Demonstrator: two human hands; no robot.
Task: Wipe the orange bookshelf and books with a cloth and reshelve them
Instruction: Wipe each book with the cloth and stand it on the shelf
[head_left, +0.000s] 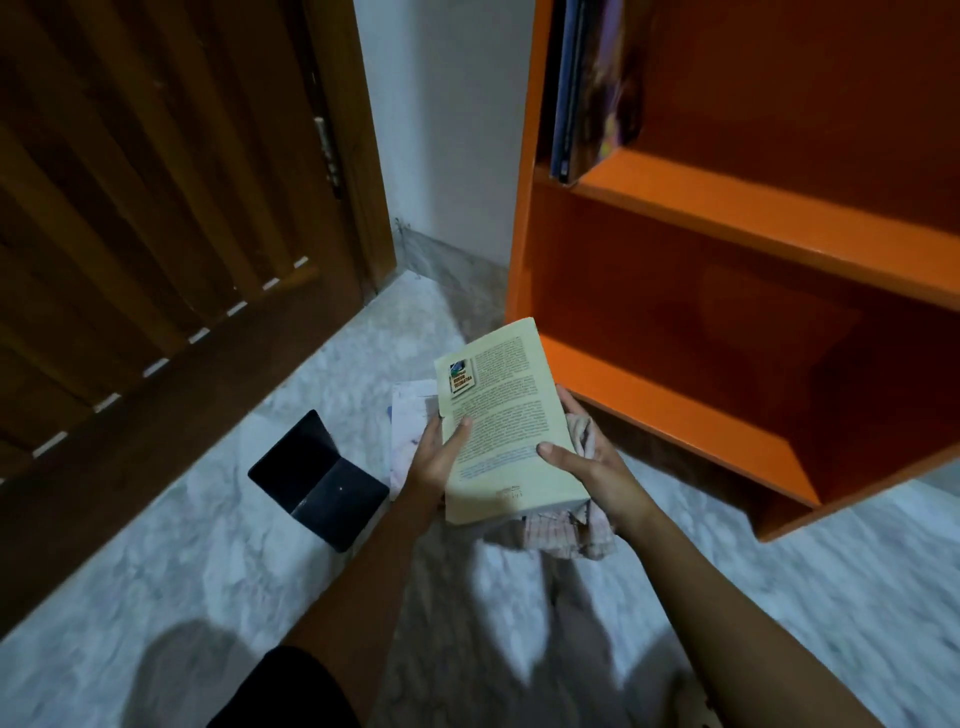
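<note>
I hold a pale yellow book (501, 415) back cover up over the floor, just left of the orange bookshelf (753, 234). My left hand (434, 457) grips its left edge, thumb on the cover. My right hand (587, 462) grips its right edge and also holds a pale checked cloth (561, 530) bunched under the book. A few books (587, 88) stand upright at the left end of the upper shelf. The lower shelf compartment shows no books.
A dark open folder or case (317, 480) lies on the marble floor (208, 545) to the left. White papers or a book (410, 426) lie under my left hand. A brown slatted wooden door (156, 208) stands at the left, a white wall behind.
</note>
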